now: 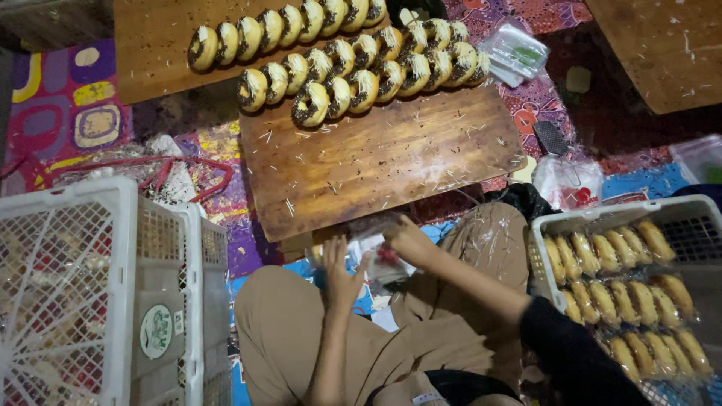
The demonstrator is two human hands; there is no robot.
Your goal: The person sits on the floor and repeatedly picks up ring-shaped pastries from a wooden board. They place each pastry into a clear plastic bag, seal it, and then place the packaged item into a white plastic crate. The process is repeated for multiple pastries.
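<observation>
Just below the near edge of the wooden board (376, 162), the right hand (406, 239) pinches a clear plastic bag (380, 259). Beside it, the left hand (342, 280) spreads open-fingered, touching the bag's side. Topped doughnuts (338, 56) line the board's far end.

The person wears khaki trousers (286, 331) and a black sleeve (571, 353) on the right arm; the left forearm is bare.

Both hands (342, 274) (406, 239) on a clear bag (380, 256) below topped doughnuts (338, 56).
</observation>
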